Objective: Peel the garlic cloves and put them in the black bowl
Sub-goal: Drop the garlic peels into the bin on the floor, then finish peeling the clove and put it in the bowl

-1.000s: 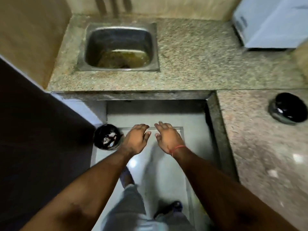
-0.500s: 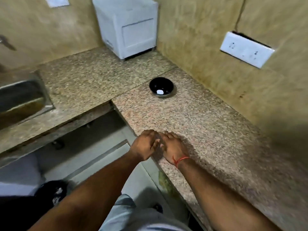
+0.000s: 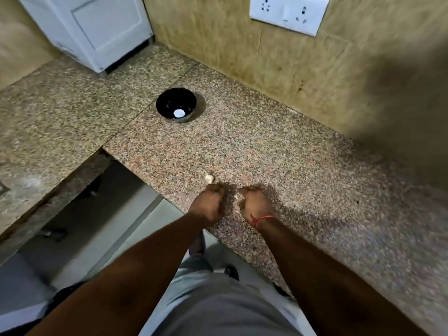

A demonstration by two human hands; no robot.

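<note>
No legible writing or brand marks on any item. The black bowl (image 3: pixel 176 105) stands on the granite counter (image 3: pixel 278 161), toward its far edge, near the wall; it holds one white peeled garlic clove (image 3: pixel 179 113) against its near side. A second garlic clove (image 3: pixel 209 178) lies loose on the counter close to the front edge, just beyond the left hand (image 3: pixel 210 204). Both hands are over the front edge, knuckles up, fingers curled. The right hand (image 3: pixel 254 203), with a red thread (image 3: pixel 263 218) at the wrist, pinches a small pale piece (image 3: pixel 236 196) at its fingertips. What the left hand holds cannot be told. A white appliance (image 3: pixel 97 27) occupies the far left corner; a white socket plate (image 3: pixel 289 13) is on the wall
</note>
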